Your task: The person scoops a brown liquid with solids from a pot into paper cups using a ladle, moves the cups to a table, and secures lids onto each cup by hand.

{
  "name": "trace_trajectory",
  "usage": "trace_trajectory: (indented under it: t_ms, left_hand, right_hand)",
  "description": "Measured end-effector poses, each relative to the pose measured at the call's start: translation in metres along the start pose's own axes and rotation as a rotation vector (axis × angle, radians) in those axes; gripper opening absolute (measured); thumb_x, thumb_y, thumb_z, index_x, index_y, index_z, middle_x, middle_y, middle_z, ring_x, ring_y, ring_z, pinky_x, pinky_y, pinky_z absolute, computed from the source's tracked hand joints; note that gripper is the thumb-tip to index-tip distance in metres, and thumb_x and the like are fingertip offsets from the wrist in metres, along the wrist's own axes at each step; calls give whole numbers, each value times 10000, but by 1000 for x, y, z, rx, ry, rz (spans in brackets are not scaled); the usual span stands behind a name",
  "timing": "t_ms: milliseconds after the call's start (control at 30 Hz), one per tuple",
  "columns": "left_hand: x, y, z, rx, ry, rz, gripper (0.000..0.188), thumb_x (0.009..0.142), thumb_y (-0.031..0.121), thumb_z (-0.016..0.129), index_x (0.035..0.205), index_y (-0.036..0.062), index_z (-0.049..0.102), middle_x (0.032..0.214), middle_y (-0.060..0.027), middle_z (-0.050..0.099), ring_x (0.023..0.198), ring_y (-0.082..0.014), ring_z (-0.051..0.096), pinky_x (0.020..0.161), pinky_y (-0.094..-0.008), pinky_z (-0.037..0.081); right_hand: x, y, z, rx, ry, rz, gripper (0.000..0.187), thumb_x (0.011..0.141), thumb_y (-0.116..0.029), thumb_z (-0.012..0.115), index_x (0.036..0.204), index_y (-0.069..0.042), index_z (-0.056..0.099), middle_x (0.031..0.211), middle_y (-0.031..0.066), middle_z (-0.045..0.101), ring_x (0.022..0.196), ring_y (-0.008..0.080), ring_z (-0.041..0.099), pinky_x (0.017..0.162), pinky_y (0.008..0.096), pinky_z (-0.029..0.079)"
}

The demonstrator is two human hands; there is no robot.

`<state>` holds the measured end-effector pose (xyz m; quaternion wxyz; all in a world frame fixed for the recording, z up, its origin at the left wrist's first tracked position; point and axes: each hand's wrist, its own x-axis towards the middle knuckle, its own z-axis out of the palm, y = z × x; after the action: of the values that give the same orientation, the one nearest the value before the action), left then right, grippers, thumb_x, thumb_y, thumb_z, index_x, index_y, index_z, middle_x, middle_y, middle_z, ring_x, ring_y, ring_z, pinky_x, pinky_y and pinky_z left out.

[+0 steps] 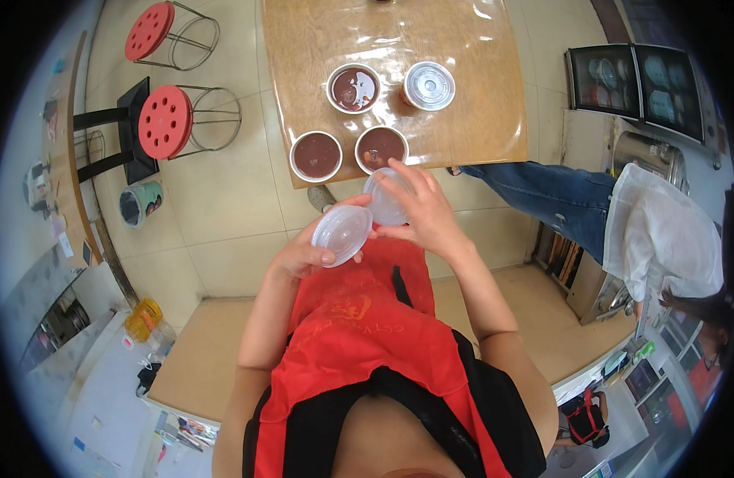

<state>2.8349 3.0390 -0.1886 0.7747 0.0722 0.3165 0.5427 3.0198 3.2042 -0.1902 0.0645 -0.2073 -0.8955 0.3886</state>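
My left hand (297,255) is closed on a clear round plastic lid (341,234), thumb over its rim. Pinched in the fingers of my right hand (432,213) is another clear plastic lid (385,199), tilted beside the first. Both hands are in front of my red apron, just off the table's near edge. Two open paper bowls of dark reddish-brown liquid, a left bowl (316,155) and a right bowl (378,146), stand near that edge. Behind them are a third open bowl (353,88) and a bowl with a clear lid on it (429,86).
The wooden table (471,119) has a shiny clear cover. Red-topped stools (164,122) and a small bin (141,203) stand on the left. At the right, a person in a white top and jeans (562,203) is close to the table's corner, near a glass-fronted cabinet (604,80).
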Motion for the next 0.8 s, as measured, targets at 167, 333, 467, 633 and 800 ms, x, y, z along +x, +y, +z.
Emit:
trace_trajectory:
  t_ms: [167,333,467,633,800]
  left_hand:
    - [8,-3,-6,94,148,116,1038,604,353,846,1454,56,329,1528,-114,312,1101,-226,581,798,-342,528]
    - [24,-7,-16,194,209,119,977,621,342,834,1442,138,345,1579,-70,220,1131,-208,552,826,-325,521]
    - [31,-9,-25,135,135,145,875,662,192,760,1433,165,348,1590,-28,181,1151,-190,505,787,-311,501]
    - [30,-9,-28,127,136,154,862,693,171,739,1448,163,324,1571,-25,219,1164,-189,502,793,-313,497]
    - [31,-10,-24,144,196,133,946,633,340,817,1429,137,349,1560,-89,242,1158,-229,537,819,-342,524]
  right_hand:
    - [17,39,24,-76,267,116,852,712,-383,812,1426,-123,426,1449,174,391,1278,403,400,1063,492,347]
    - [39,40,46,-211,251,96,826,720,-383,805,1420,-139,440,1458,176,365,1286,399,375,1051,502,352]
    - [43,35,49,-285,203,82,797,712,-370,804,1404,-164,467,1443,175,371,1280,396,375,1056,503,352]
    - [51,30,49,-375,186,50,810,698,-341,811,1406,-156,464,1442,178,374,1294,392,378,1051,509,352]
    - [57,36,57,-497,149,-10,772,698,-303,804,1387,-160,486,1461,179,390,1342,390,373,1079,517,341]
